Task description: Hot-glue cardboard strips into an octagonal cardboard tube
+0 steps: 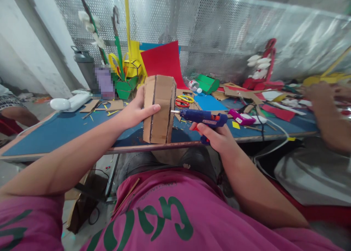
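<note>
My left hand (141,106) is wrapped round a brown cardboard box (162,114) with several angled sides, its thumb lying across the front. The box is upright near the table's front edge, and dark lines run down its seams. A blue hot glue gun (201,116) is in my right hand (216,134), with one finger at the red trigger. Its pale nozzle points left, at or very near the box's right seam; whether it touches I cannot tell. The fingers of my left hand behind the box are hidden.
On the blue table (68,130) are scissors (183,101), a red sheet (163,66), a green cardboard piece (207,83), a plastic bottle (193,85), a purple-and-white box (241,117) and cardboard scraps. A white cord (279,128) hangs at right, near another person's arm (329,116).
</note>
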`<state>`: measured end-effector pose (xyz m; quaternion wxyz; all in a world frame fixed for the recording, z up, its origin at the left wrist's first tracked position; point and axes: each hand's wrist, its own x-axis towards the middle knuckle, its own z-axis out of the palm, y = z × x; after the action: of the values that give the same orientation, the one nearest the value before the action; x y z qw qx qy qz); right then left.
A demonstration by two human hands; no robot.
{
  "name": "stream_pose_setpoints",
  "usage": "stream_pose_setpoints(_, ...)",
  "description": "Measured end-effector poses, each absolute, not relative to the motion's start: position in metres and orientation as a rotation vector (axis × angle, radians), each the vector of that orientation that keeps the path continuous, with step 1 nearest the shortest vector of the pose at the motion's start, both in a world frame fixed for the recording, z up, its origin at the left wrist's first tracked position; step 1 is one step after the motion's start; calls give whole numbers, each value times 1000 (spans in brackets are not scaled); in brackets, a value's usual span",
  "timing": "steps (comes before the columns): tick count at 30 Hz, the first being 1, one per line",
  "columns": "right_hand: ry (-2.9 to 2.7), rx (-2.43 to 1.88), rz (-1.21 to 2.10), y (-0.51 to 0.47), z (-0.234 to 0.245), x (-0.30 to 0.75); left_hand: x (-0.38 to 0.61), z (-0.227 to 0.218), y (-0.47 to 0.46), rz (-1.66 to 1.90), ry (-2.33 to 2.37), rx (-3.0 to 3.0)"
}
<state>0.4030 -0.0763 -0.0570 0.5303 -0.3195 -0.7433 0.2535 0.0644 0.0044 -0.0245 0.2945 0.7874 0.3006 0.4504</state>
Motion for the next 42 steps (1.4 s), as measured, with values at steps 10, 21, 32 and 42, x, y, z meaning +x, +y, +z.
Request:
stream_pose_setpoints(10, -1901, -826, 575, -95, -60, 406, 69, -19, -2, 1170, 813, 2082)
stream_pose_setpoints(21, -1880, -845, 548, -93, -57, 404, 68, -21, 0, 1182, 821, 2077)
stream_pose_setpoints(32, -1879, -877, 405, -96, -52, 403, 69, -21, -1, 1204, 824, 2049)
stream_pose_setpoints(42, -1880, -874, 406, -97, -52, 401, 69, -20, -1, 1193, 825, 2084)
